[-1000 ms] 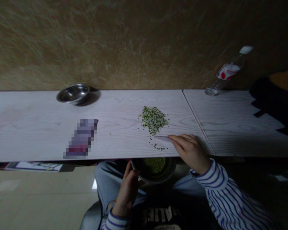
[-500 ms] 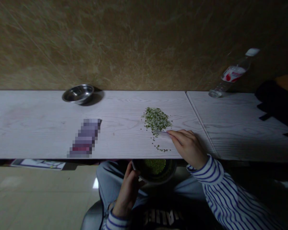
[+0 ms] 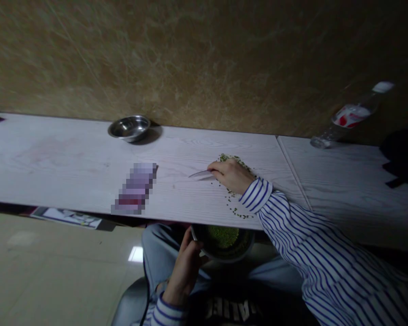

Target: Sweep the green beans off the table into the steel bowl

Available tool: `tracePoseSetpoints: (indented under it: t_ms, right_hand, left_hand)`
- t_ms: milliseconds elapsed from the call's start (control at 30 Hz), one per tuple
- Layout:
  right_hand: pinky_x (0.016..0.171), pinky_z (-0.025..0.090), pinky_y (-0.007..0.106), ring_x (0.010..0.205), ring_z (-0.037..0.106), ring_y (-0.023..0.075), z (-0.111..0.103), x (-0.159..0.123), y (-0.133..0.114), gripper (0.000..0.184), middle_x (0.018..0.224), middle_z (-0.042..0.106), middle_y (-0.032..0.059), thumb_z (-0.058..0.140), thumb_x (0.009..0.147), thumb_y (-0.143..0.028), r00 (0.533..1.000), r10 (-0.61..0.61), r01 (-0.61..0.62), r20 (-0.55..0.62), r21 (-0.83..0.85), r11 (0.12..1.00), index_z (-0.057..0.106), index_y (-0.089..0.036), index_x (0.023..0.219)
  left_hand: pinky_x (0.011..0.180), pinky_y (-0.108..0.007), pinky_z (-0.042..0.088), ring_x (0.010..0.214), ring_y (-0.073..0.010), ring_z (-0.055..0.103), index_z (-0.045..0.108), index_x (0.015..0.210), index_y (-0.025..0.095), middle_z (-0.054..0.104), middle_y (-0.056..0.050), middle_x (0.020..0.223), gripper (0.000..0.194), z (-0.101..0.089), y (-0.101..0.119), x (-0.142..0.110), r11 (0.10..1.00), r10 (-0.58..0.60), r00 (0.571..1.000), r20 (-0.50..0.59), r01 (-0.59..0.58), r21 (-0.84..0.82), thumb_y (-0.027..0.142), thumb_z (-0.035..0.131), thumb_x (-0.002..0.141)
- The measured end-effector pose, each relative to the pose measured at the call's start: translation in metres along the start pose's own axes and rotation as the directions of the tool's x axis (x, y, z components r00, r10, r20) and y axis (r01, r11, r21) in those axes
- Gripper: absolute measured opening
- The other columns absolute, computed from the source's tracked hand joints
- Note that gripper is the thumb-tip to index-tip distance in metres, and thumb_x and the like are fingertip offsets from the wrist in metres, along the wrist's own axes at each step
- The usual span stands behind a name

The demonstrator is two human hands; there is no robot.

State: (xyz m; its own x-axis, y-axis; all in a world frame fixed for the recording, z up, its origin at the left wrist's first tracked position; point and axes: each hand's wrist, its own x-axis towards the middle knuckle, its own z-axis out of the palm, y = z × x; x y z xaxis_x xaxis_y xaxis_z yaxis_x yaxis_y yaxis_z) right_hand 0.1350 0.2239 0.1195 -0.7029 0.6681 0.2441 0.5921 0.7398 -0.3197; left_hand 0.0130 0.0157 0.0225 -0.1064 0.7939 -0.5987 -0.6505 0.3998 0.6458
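Note:
My left hand (image 3: 186, 260) grips the rim of a bowl (image 3: 233, 260) below the table's front edge, over my lap. Small green beans (image 3: 224, 236), which look like mung beans, lie in it. Over the table, my right hand (image 3: 231, 175) pinches a thin, pale card-like piece (image 3: 200, 174), its free end pointing left. A patch of loose green beans (image 3: 228, 158) lies on the tabletop, partly hidden behind that hand. A thin trail of stray beans (image 3: 238, 213) curves toward the front edge.
On the white wood-grain table (image 3: 177, 199) stand a steel bowl (image 3: 129, 129) near the wall and a plastic bottle (image 3: 350, 117) at right. A blurred-out flat item (image 3: 134, 188) lies left of centre. Dark cloth (image 3: 403, 158) is at far right.
My right hand has moved left and away from me with the card-like piece, from the patch's near edge to over it. My left hand still holds the bowl. The view has shifted.

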Motion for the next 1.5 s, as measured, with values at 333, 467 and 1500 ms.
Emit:
tracePoseSetpoints:
  t_ms: [333,467,1500]
  right_hand:
    - [0.078,0.048,0.028,0.077,0.069,0.0155,0.004,-0.007,0.01,0.024,0.086,0.077,0.0048,0.054,0.091,-0.011,0.994,-0.083,0.085,0.072,-0.032,0.996,0.072,-0.018,0.104]
    - [0.08,0.046,0.03,0.077,0.068,0.0157,0.004,-0.018,0.005,0.023,0.086,0.077,0.0047,0.053,0.092,-0.011,0.985,-0.15,0.156,0.088,-0.066,0.986,0.072,-0.018,0.102]
    - [0.082,0.046,0.033,0.087,0.071,0.017,0.0,-0.048,0.008,0.022,0.097,0.077,0.0074,0.052,0.091,-0.007,0.973,-0.196,0.194,-0.118,-0.03,0.981,0.07,-0.017,0.099]
  left_hand:
    - [0.062,-0.028,0.048,0.088,-0.021,0.058,0.056,0.12,0.027,0.063,-0.003,0.104,0.054,-0.007,-0.002,0.004,0.999,0.005,1.0,0.001,-0.005,-0.032,0.02,0.06,0.067]
    - [0.062,-0.028,0.047,0.085,-0.0206,0.058,0.057,0.117,0.027,0.063,-0.002,0.099,0.053,-0.005,-0.002,0.005,1.0,0.0,1.0,-0.005,0.0,-0.025,0.021,0.061,0.064]
    - [0.072,-0.034,0.053,0.098,-0.0259,0.062,0.056,0.122,0.027,0.065,-0.007,0.117,0.054,-0.001,-0.009,0.006,1.0,-0.01,1.0,0.023,0.01,-0.013,0.023,0.062,0.069]
